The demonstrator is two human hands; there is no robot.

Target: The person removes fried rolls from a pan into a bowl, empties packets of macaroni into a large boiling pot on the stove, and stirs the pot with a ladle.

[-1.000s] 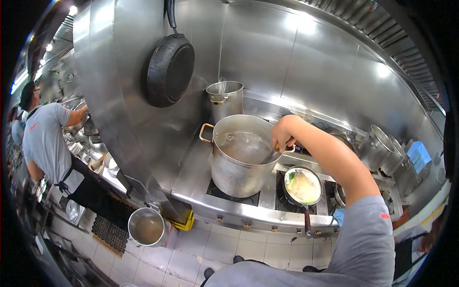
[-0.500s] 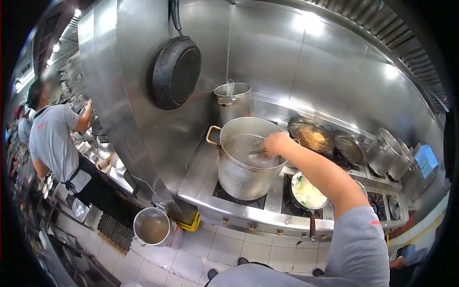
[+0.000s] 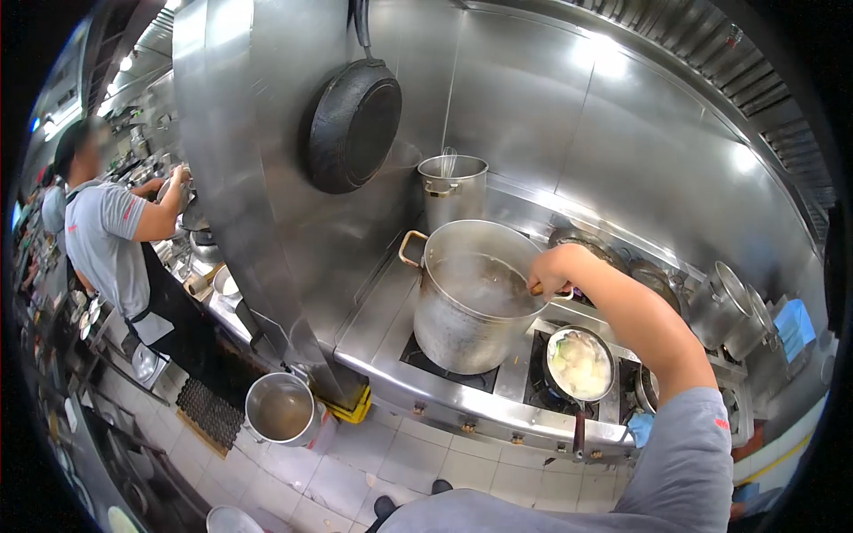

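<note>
My right hand (image 3: 560, 268) is closed at the right rim of a large steel stockpot (image 3: 462, 329) on the stove. Its fingers wrap round a utensil with a brown handle (image 3: 538, 289); the working end cannot be made out. Steam rises from cloudy brownish liquid (image 3: 480, 282) inside the pot. Just below my forearm, a small frying pan (image 3: 578, 410) sits on a burner, holding pale, creamy food with some green pieces (image 3: 579, 362). Behind my hand, a dark wok (image 3: 591, 244) is partly covered by my arm. My left hand is out of view.
A tall pot (image 3: 455, 197) with a whisk stands behind the stockpot. A black pan (image 3: 355, 129) hangs on the steel wall. More pots (image 3: 718, 302) stand at right. On the floor sits a pot of liquid (image 3: 283, 409). A co-worker (image 3: 111, 231) stands at left.
My right hand has drawn back from over the liquid to the pot's right rim. The dark end of the utensil no longer shows. The camera view has shifted slightly left.
</note>
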